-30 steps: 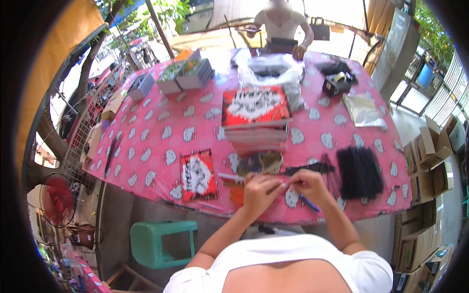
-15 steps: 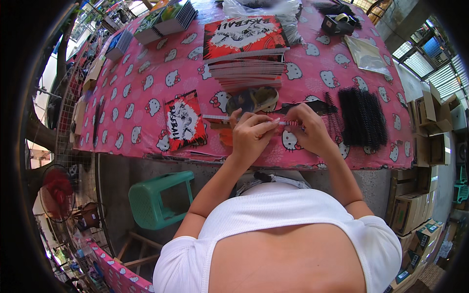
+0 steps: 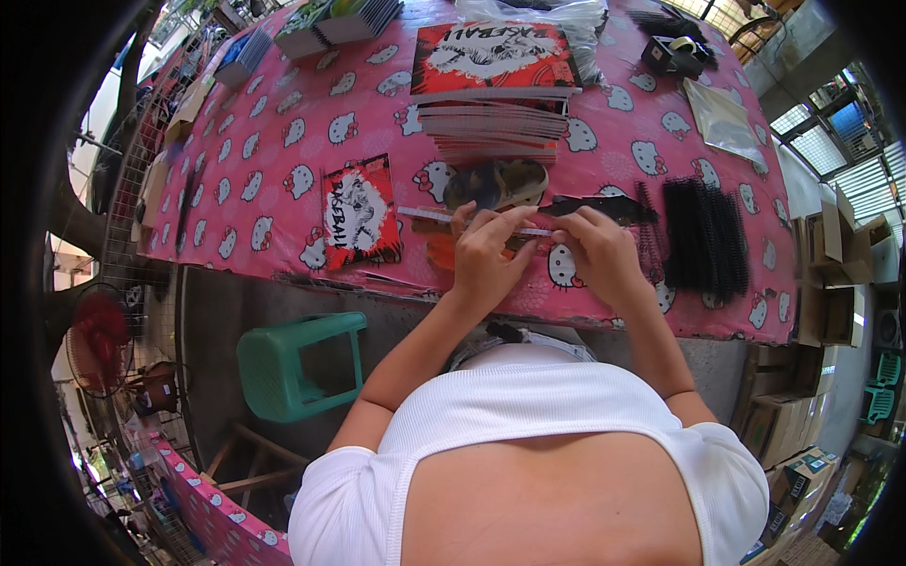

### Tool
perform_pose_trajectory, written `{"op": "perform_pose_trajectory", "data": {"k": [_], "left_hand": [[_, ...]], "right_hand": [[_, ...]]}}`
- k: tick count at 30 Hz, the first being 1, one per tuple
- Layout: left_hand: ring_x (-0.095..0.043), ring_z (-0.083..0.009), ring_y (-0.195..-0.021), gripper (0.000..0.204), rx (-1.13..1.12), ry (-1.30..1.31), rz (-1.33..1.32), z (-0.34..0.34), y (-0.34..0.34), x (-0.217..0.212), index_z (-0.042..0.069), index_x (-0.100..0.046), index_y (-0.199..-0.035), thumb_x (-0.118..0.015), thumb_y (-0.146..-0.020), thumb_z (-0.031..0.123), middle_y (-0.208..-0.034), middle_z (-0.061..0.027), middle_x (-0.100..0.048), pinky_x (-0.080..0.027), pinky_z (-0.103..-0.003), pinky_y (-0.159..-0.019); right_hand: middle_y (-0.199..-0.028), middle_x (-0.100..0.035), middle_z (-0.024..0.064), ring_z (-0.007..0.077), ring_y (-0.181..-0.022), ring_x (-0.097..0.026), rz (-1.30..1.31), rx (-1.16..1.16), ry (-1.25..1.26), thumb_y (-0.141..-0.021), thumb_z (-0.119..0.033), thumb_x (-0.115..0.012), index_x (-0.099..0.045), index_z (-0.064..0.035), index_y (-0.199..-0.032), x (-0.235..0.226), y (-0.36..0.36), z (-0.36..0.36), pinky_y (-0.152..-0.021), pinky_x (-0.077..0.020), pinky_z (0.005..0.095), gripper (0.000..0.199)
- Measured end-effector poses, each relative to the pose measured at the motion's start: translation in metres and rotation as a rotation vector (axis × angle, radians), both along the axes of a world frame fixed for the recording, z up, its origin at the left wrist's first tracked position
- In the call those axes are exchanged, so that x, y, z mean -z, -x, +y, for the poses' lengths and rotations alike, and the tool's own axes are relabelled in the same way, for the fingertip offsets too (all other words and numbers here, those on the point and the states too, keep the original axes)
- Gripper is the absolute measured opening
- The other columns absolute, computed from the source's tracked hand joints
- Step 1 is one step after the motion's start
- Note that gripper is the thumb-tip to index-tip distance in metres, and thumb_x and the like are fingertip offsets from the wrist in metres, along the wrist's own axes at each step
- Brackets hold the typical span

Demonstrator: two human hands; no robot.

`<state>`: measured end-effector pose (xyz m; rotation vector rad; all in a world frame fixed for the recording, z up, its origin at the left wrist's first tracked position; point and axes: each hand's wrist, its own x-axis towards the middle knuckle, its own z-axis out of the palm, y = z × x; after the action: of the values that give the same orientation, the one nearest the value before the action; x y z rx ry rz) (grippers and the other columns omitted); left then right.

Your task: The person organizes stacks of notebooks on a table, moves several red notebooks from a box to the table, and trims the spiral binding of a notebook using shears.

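Observation:
Between my hands is a thin bundle of pages [image 3: 427, 215], seen edge-on as a white strip with orange below it. My left hand [image 3: 489, 253] is closed around its middle, thumb and fingers pinching the edge. At the bundle's right end, the bent fingers of my right hand [image 3: 595, 247] are pressed together on the edge; any small piece in them is hidden. A red, black and white notebook [image 3: 360, 212] lies flat to the left. Black spiral binding coils [image 3: 703, 236] lie in a pile to the right, with a few loose coils [image 3: 647, 226] nearer my right hand.
Beyond my hands stands a stack of red-covered notebooks [image 3: 495, 61], with a dark oval item [image 3: 495, 185] before it. A tape dispenser [image 3: 675, 57] and clear plastic sheets [image 3: 722, 121] lie far right. Spiral notebooks [image 3: 354, 26] sit far left. A green stool [image 3: 302, 363] stands below the table.
The whole view has shifted and tilted slightly. My right fingers have moved a little along the page edge, while my left hand keeps its grip.

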<state>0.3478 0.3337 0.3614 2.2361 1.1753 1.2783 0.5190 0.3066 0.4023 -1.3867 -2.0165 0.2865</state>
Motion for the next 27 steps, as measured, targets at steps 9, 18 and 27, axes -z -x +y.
{"op": "perform_pose_trajectory", "data": {"k": [9, 18, 27], "left_hand": [[-0.06, -0.0152, -0.076, 0.039, -0.018, -0.036, -0.049, -0.003, 0.001, 0.002, 0.011, -0.062, -0.102, -0.073, -0.064, 0.01, -0.079, 0.0016, -0.065, -0.034, -0.035, -0.088], [-0.061, -0.0178, -0.083, 0.034, -0.066, -0.099, 0.024, -0.003, 0.006, -0.002, 0.012, -0.066, -0.091, -0.077, -0.059, 0.017, -0.081, -0.001, -0.066, -0.033, -0.038, -0.091], [-0.059, -0.0185, -0.075, 0.02, -0.118, -0.109, 0.069, 0.004, 0.022, 0.005, 0.014, -0.066, -0.074, -0.075, -0.062, 0.026, -0.072, -0.0013, -0.063, -0.026, -0.04, -0.097]], "right_hand": [[-0.081, -0.055, 0.0102, 0.0304, -0.07, -0.058, -0.136, -0.04, 0.0, -0.076, -0.016, -0.064, -0.057, -0.0059, -0.088, 0.005, 0.005, 0.009, -0.059, -0.0455, 0.0391, 0.017], [-0.095, -0.062, 0.0168, 0.0352, -0.086, -0.059, -0.357, -0.33, 0.027, -0.073, -0.02, -0.064, -0.057, -0.0052, -0.106, 0.079, -0.004, 0.127, -0.074, -0.0489, 0.04, 0.037], [-0.091, -0.062, 0.0087, 0.0186, -0.081, -0.06, -0.096, -0.293, 0.269, -0.071, -0.019, -0.067, -0.057, -0.0016, -0.102, 0.041, -0.046, 0.078, -0.066, -0.0506, 0.0299, 0.037]]}}
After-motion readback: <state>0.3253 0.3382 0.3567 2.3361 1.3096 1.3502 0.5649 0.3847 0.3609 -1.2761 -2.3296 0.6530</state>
